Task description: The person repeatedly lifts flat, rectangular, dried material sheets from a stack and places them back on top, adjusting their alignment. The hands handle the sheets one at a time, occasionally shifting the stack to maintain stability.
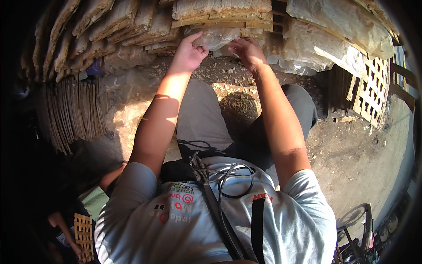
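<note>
In the head view both arms reach forward to a clear plastic sheet [217,38] under the front edge of a stack of pale, crumbly slabs on slatted trays [224,13]. My left hand [191,52] is at the sheet's left side, thumb raised and fingers curled; whether it pinches the plastic cannot be made out. At the right side, my right hand [246,52] has its fingertips against the sheet's edge, and its grip is partly hidden. More plastic sheeting [306,43] covers slabs to the right. Tiers of similar slabs [108,23] fan out to the left.
Thin slatted boards [71,112] stand packed at left beside crumpled plastic [130,115]. A woven lattice tray [372,92] leans at right. Crumbs litter the ground [237,95]. Behind at lower left, another person's hand [77,249] touches a lattice panel [84,234]. A bicycle [357,217] is lower right.
</note>
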{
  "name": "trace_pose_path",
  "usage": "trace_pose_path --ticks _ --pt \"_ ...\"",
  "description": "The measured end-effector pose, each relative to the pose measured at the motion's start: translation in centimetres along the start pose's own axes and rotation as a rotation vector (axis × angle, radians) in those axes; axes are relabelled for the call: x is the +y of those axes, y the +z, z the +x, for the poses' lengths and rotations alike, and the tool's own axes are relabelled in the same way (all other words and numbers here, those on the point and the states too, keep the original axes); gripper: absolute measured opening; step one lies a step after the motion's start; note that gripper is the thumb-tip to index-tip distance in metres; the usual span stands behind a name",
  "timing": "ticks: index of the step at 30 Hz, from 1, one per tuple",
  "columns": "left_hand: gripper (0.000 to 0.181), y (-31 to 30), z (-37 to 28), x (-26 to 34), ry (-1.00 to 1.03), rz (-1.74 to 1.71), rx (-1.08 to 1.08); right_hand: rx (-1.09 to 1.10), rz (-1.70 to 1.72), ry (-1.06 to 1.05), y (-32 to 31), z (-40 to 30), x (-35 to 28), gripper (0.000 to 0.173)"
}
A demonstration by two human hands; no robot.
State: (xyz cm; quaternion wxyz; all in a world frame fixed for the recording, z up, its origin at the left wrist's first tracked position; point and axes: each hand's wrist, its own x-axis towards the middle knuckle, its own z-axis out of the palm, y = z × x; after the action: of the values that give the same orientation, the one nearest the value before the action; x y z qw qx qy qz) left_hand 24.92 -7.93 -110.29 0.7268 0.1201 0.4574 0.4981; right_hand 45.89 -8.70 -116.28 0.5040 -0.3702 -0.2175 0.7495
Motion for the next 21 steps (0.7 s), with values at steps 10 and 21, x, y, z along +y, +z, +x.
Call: trace_pose_path --ticks 10,21 --pt "0.015 -0.7 0.3 3.0 -0.167 0.113 -0.028 -0.025 0.233 -0.024 -1.4 3.0 0.6 0.030" --pt "0.017 -1.5 0.3 2.9 -0.135 0.293 0.015 -0.092 0.451 -0.103 -1.6 3.5 1.5 0.035"
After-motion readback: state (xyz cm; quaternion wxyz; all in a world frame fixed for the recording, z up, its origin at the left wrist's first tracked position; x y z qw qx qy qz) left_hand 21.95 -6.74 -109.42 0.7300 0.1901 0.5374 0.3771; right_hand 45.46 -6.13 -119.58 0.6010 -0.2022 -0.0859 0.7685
